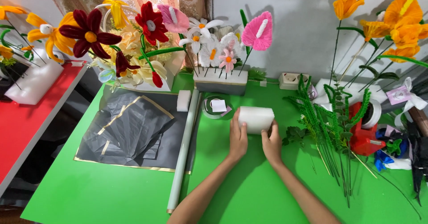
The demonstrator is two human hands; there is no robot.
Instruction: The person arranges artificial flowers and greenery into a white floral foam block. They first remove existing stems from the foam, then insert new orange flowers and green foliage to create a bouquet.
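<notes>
A white foam block (256, 118) lies on the green table (249, 193) just in front of me. My left hand (238, 138) grips its left end and my right hand (271, 142) grips its right front corner, fingers curled onto the foam. Behind it stands a grey block (221, 85) stuck with pink and white pipe-cleaner flowers (223, 50). A roll of clear tape (216, 107) sits between the two blocks.
Black wrapping sheets with gold edges (133, 130) and a pale rolled tube (183, 150) lie to the left. Green stems (332, 121), a red tape dispenser (363, 128) and ribbons (394, 150) crowd the right. Orange flowers (397, 23) lean on the wall. A red table (24, 126) adjoins at left.
</notes>
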